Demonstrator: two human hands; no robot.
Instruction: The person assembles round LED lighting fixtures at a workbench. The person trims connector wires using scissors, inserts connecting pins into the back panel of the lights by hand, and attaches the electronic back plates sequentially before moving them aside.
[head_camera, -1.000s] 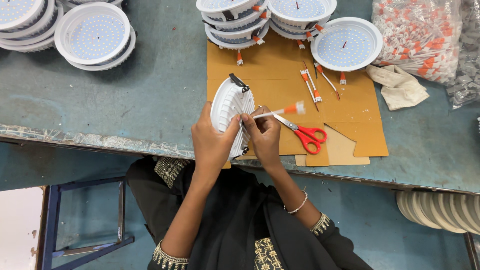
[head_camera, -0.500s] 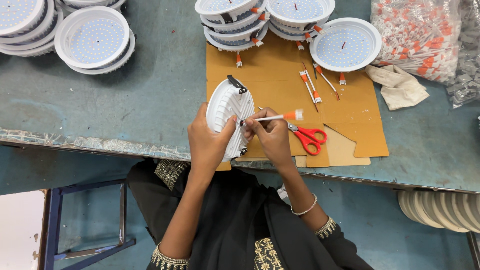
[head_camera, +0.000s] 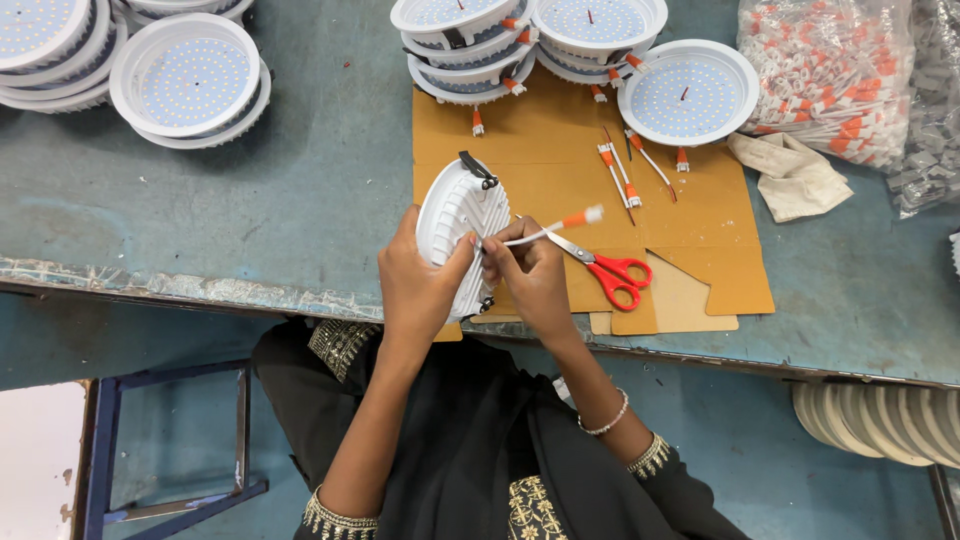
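My left hand (head_camera: 418, 288) holds a round white lamp housing (head_camera: 458, 222) on edge, its ribbed back turned up and a black clip at its top. My right hand (head_camera: 528, 275) pinches a thin white cable (head_camera: 545, 231) with an orange-and-white connector at its far end, right against the housing's back. Both hands hover over a brown cardboard sheet (head_camera: 545, 150) near the bench's front edge. Red-handled scissors (head_camera: 610, 275) lie on the cardboard just right of my right hand.
Stacks of white round lamps (head_camera: 185, 80) sit at the back left, more stacks (head_camera: 470, 40) and a single lamp (head_camera: 688, 92) at the back centre. Loose cables (head_camera: 622, 170), a cloth (head_camera: 795, 175) and bags of connectors (head_camera: 830, 70) lie to the right. A blue stool frame (head_camera: 170, 440) stands below.
The cable's free end has swung slightly upward and to the right. My hands have shifted a little on the housing, which stays held on edge.
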